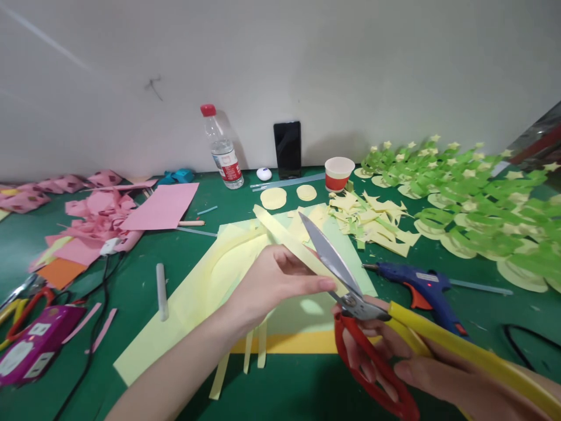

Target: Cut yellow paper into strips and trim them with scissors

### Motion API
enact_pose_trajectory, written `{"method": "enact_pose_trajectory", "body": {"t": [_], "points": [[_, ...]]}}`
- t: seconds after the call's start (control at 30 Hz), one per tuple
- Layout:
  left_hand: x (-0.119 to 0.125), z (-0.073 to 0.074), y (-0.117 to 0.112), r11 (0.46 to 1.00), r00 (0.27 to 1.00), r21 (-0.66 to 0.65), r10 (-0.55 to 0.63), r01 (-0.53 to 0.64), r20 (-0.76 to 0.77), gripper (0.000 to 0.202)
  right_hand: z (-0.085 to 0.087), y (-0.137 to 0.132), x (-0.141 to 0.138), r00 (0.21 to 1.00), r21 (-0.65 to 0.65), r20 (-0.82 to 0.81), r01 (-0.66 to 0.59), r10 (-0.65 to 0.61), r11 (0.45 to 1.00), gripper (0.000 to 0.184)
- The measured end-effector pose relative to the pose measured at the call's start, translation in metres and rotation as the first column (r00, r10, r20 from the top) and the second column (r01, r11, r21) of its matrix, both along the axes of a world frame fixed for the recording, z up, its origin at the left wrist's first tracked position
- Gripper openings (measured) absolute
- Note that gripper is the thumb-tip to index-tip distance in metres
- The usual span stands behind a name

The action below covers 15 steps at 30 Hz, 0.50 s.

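Note:
My left hand (274, 280) is closed on a pale yellow paper strip (284, 237), thumb stretched toward the scissors' pivot. In my right hand (421, 362) is a pair of scissors (335, 257) with one red and one yellow handle. Its blades are parted and lie beside the strip's near end; whether they touch the paper I cannot tell. Beneath both hands lie yellow and pale green paper sheets (184, 304), with an orange sheet (293, 344) at the near edge. Several narrow yellow strips (262, 345) stick out toward me.
A blue glue gun (416, 280) lies right, near green paper trees (473, 199) and yellow scraps (372, 216). At the back stand a bottle (223, 152), a phone (288, 149) and a paper cup (339, 173). Pink paper (162, 206) and a purple power strip (39, 345) are left.

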<state>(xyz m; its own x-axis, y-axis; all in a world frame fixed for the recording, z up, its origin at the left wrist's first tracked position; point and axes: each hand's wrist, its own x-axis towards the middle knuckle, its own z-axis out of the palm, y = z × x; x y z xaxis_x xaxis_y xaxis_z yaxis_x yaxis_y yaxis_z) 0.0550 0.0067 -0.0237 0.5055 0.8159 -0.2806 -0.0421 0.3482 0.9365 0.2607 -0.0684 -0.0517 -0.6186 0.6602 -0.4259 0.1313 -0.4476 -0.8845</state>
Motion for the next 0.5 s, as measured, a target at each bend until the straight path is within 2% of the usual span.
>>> {"method": "enact_pose_trajectory", "body": {"t": [0.17, 0.33, 0.5], "points": [[-0.001, -0.003, 0.001, 0.996, 0.985, 0.038, 0.080, -0.087, 0.151, 0.028, 0.007, 0.000, -0.006, 0.998, 0.058, 0.015, 0.068, -0.069, 0.996, 0.026], [-0.003, -0.005, 0.003, 0.962, 0.960, 0.117, 0.224, -0.245, 0.169, 0.015, 0.014, 0.003, -0.013, 0.995, 0.061, -0.019, 0.095, -0.094, 0.994, 0.023], [-0.005, -0.004, 0.005, 0.966, 0.969, 0.129, 0.206, -0.223, 0.133, 0.014, 0.016, 0.004, -0.016, 0.993, 0.041, -0.016, 0.118, -0.118, 0.992, 0.020]]}}
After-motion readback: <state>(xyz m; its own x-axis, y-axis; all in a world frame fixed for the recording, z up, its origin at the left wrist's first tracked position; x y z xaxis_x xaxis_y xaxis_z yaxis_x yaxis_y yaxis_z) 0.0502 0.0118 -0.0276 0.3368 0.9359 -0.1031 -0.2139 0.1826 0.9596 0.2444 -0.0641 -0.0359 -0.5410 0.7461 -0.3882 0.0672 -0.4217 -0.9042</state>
